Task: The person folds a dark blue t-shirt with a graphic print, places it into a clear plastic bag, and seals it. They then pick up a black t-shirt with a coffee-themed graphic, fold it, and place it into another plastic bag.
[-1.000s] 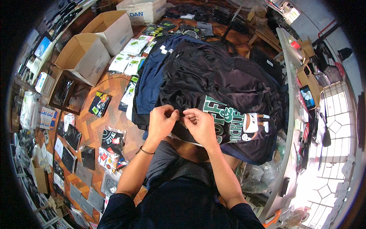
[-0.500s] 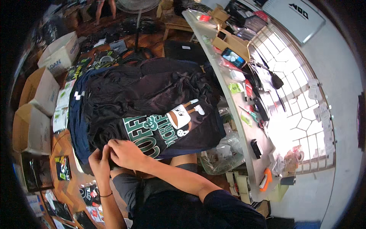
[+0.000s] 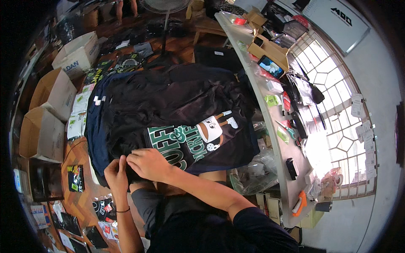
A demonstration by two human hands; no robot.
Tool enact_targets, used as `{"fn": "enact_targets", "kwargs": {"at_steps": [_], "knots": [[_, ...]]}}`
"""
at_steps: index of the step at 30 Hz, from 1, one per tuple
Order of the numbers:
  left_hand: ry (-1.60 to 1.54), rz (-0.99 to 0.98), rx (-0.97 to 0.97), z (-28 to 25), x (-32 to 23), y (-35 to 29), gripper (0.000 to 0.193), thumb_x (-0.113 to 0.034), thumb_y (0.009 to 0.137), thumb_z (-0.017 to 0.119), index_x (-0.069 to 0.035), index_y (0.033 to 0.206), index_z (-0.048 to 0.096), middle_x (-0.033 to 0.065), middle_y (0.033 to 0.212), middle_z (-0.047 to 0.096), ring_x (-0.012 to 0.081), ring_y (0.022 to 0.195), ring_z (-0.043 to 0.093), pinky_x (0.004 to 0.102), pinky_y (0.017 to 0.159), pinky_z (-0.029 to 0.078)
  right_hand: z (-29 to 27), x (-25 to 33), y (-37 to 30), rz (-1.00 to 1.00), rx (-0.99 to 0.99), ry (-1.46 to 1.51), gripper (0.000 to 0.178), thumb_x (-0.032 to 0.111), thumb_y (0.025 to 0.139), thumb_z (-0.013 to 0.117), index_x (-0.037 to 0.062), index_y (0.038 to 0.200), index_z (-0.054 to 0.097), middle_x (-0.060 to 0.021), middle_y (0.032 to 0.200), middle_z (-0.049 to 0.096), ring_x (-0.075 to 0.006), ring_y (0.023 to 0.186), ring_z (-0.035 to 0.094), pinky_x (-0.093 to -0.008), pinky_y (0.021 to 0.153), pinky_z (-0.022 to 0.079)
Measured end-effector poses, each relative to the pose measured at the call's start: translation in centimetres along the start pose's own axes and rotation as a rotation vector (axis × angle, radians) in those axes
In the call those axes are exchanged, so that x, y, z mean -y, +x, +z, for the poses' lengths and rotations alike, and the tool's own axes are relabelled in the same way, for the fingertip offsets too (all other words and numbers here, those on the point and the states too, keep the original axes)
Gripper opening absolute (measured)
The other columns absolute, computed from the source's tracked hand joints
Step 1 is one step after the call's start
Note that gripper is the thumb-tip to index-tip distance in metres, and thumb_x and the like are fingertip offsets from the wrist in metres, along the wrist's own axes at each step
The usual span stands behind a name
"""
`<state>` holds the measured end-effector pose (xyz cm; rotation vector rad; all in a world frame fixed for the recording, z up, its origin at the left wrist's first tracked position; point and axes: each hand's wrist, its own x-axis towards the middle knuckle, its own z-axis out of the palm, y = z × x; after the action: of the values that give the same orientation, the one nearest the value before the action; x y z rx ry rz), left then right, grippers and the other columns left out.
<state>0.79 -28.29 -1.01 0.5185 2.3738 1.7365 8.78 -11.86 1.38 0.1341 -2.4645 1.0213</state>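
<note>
A black T-shirt (image 3: 156, 97) with a green and white print and a cartoon cup lies spread and wrinkled in front of me. Beneath it, dark navy shirts (image 3: 96, 126) stick out along the left side. Both hands are at the black shirt's near left corner. My left hand (image 3: 117, 173) pinches the cloth there with thumb and forefinger. Close beside it, my right hand (image 3: 148, 165) has its fingers curled down on the same edge. The fingertips partly hide the bit of fabric between them.
On the right runs a long table (image 3: 276, 168) with a phone (image 3: 270, 66), scissors (image 3: 288, 130) and an orange-handled tool (image 3: 300, 203). Open cardboard boxes (image 3: 52, 141) line the left. Packed garments (image 3: 76, 178) lie on the floor. A standing fan (image 3: 164, 5) is at the back.
My view has shifted, so the whole scene sits farther right. Both hands stay at the black T-shirt's near left corner, with only slight finger movement.
</note>
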Motion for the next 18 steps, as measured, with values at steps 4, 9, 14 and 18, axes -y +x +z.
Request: {"fn": "enact_targets", "kwargs": {"at_steps": [4,9,14,18], "knots": [[0.056,0.014,-0.008,-0.5,-1.0,0.1,0.033,-0.02,0.103,0.073,0.006,0.083,0.071,0.0022,0.064,0.059,0.0065,0.066,0.048,0.0312,0.058,0.04,-0.1,0.2,0.8,-0.053,0.065,-0.043,0.019,0.021,0.099,0.063,0.0021,0.096,0.067,-0.0172,0.092,0.072,-0.0392,0.084,0.073,-0.049,0.074,0.06],[0.072,0.027,-0.028,-0.4,-1.9,0.6,0.03,-0.023,0.098,0.078,0.005,0.088,0.079,0.0124,0.064,0.067,0.0093,0.061,0.056,0.0342,0.058,0.046,-1.0,0.1,1.6,0.084,0.141,0.226,0.012,0.011,0.096,0.069,0.0001,0.095,0.063,-0.0191,0.086,0.07,-0.0418,0.08,0.07,-0.0451,0.069,0.054],[-0.126,-0.14,0.057,0.0,0.3,-0.3,0.027,-0.017,0.098,0.08,0.004,0.082,0.08,-0.0081,0.067,0.062,0.0024,0.062,0.048,0.0266,0.053,0.036,0.6,1.5,-1.9,-0.273,0.195,-0.283,0.013,0.005,0.087,0.064,0.0013,0.098,0.06,-0.0149,0.094,0.066,-0.032,0.09,0.071,-0.0388,0.077,0.06],[-0.115,-0.24,0.044,1.5,0.4,-1.7,0.027,-0.017,0.098,0.081,0.004,0.08,0.079,-0.0065,0.068,0.064,0.0024,0.064,0.049,0.0269,0.054,0.037,0.6,0.1,-3.1,-0.257,0.141,-0.189,0.014,0.006,0.086,0.065,0.0013,0.098,0.059,-0.014,0.091,0.064,-0.0299,0.088,0.071,-0.0371,0.077,0.06]]}}
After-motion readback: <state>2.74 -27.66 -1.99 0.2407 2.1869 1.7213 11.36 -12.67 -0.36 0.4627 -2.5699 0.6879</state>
